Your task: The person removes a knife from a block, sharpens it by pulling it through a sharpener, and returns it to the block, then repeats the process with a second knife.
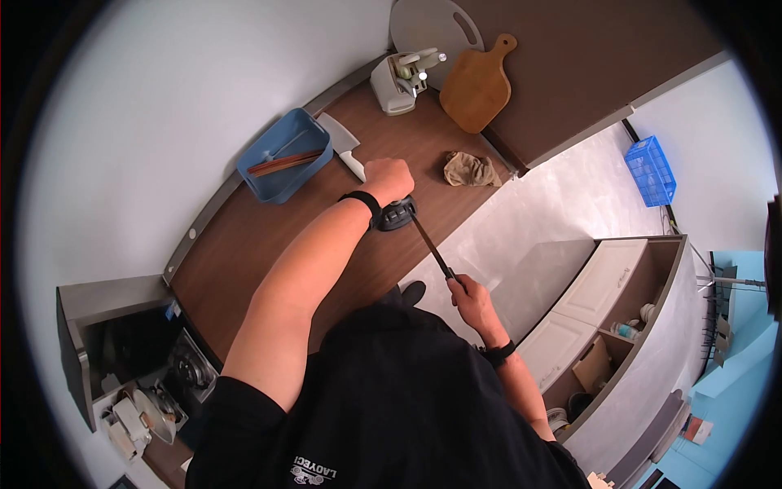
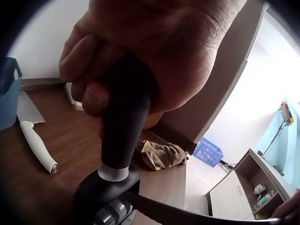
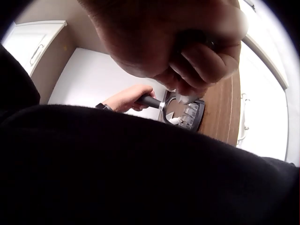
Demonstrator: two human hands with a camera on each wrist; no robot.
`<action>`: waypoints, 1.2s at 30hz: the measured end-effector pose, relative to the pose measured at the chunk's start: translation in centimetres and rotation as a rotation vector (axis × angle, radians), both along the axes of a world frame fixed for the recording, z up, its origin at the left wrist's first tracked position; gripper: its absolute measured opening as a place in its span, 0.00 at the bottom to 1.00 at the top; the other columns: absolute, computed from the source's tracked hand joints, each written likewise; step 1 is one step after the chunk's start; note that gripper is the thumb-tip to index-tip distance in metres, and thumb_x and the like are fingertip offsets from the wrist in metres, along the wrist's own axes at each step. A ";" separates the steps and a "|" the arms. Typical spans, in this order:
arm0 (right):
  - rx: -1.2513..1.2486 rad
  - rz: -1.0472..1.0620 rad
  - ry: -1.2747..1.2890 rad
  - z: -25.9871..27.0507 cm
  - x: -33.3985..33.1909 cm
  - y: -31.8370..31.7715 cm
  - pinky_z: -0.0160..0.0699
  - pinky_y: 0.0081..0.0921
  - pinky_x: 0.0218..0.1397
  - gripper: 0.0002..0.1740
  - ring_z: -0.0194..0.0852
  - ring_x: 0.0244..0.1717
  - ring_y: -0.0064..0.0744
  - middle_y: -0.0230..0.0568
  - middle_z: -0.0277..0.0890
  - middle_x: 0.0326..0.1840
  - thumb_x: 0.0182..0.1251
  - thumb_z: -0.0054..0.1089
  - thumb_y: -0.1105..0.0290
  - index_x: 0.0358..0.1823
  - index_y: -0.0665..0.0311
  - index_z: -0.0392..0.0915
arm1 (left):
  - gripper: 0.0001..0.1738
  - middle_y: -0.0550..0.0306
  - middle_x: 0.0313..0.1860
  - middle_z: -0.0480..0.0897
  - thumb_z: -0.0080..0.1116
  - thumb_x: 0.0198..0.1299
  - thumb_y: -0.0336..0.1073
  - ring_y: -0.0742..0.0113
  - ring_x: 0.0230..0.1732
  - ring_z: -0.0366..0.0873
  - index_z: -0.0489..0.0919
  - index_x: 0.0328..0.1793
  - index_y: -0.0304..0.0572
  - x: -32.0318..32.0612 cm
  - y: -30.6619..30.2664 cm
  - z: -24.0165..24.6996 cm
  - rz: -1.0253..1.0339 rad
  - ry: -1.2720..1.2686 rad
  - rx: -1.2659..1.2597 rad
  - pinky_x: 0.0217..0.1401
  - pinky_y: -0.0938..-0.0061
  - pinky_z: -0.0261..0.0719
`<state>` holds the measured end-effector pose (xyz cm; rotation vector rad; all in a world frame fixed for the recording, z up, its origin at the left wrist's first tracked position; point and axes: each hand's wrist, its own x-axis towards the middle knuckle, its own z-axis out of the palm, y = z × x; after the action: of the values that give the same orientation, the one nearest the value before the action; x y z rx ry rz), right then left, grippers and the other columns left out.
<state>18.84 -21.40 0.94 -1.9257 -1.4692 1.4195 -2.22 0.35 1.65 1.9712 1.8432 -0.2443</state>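
Observation:
My left hand [image 1: 388, 179] grips the black handle of a knife sharpener [image 1: 397, 215] on the brown countertop. A silver collar joins that handle to a black slotted head in the left wrist view. On the other side, my right hand [image 1: 475, 306] holds a dark-handled knife [image 1: 430, 243], whose long narrow blade meets the sharpener's slots. Curled fingers hide the knife's handle in the right wrist view, where the sharpener head [image 3: 191, 116] shows several clear slots. Close by my left hand lies a cleaver [image 2: 40, 145] with a white handle.
A blue basket [image 1: 278, 189] with chopsticks stands against the wall. Farther along are a white utensil holder [image 1: 393, 94], a wooden cutting board [image 1: 472, 90] and a crumpled brown cloth [image 1: 471, 169] near the counter edge. A stove [image 1: 191, 371] lies at the lower left.

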 end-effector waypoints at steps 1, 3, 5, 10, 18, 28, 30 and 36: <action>-0.009 -0.010 0.017 0.0 -0.2 0.3 0.69 0.26 0.31 0.19 0.71 0.24 0.26 0.36 0.74 0.21 0.70 0.51 0.58 0.38 0.71 0.77 | 0.14 0.50 0.43 0.85 0.51 0.54 0.38 0.54 0.48 0.83 0.86 0.41 0.46 0.0 0.0 0.1 -0.024 0.004 -0.005 0.43 0.61 0.76; 0.004 -0.011 0.015 -1.0 -0.4 0.8 0.69 0.27 0.31 0.19 0.71 0.24 0.26 0.37 0.73 0.21 0.70 0.51 0.58 0.38 0.71 0.77 | 0.14 0.50 0.43 0.85 0.51 0.54 0.38 0.54 0.47 0.83 0.86 0.41 0.46 0.0 0.0 0.1 -0.010 -0.002 0.001 0.43 0.61 0.76; 0.017 -0.011 0.012 -2.1 -0.5 1.0 0.70 0.27 0.31 0.20 0.71 0.24 0.27 0.37 0.73 0.20 0.70 0.50 0.57 0.38 0.71 0.77 | 0.14 0.50 0.43 0.85 0.51 0.54 0.38 0.54 0.47 0.83 0.86 0.41 0.46 -0.1 0.2 0.1 0.004 -0.010 0.006 0.43 0.62 0.77; 0.065 0.023 -0.090 -3.9 -0.3 1.2 0.71 0.34 0.33 0.20 0.75 0.26 0.39 0.47 0.74 0.21 0.70 0.49 0.58 0.39 0.72 0.77 | 0.16 0.44 0.37 0.85 0.51 0.56 0.42 0.48 0.43 0.83 0.85 0.36 0.40 -0.6 0.4 -1.0 0.009 -0.059 0.059 0.41 0.58 0.79; 0.248 0.168 -0.177 -5.6 -3.2 4.3 0.72 0.53 0.41 0.21 0.73 0.39 0.67 0.67 0.75 0.33 0.71 0.45 0.58 0.34 0.73 0.74 | 0.17 0.44 0.38 0.85 0.52 0.55 0.43 0.48 0.44 0.83 0.85 0.37 0.40 -0.1 -0.3 -0.4 0.037 -0.083 0.014 0.44 0.59 0.79; 0.302 0.098 -0.183 -11.5 -8.2 11.6 0.73 0.55 0.44 0.25 0.74 0.41 0.69 0.71 0.75 0.33 0.71 0.43 0.53 0.36 0.73 0.73 | 0.16 0.45 0.37 0.85 0.52 0.56 0.44 0.50 0.43 0.84 0.86 0.35 0.42 -0.3 -0.5 -0.5 0.033 -0.071 0.019 0.43 0.59 0.80; 0.315 0.079 -0.107 -12.2 -7.5 11.0 0.72 0.56 0.44 0.25 0.73 0.41 0.69 0.71 0.74 0.33 0.71 0.42 0.53 0.37 0.73 0.74 | 0.16 0.45 0.37 0.85 0.52 0.56 0.44 0.50 0.43 0.84 0.86 0.36 0.42 -0.3 0.0 -0.5 0.046 -0.064 0.047 0.43 0.59 0.80; 0.231 0.118 -0.109 -9.6 -3.0 3.8 0.71 0.56 0.41 0.23 0.72 0.39 0.70 0.69 0.74 0.32 0.72 0.42 0.56 0.34 0.72 0.72 | 0.17 0.45 0.39 0.85 0.52 0.56 0.43 0.50 0.44 0.83 0.85 0.38 0.41 -0.5 0.4 -0.9 0.081 -0.062 0.016 0.44 0.59 0.80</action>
<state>15.79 -17.58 -8.64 -1.8234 -1.7390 1.1480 -2.68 0.72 0.73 1.8882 1.8866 -0.1427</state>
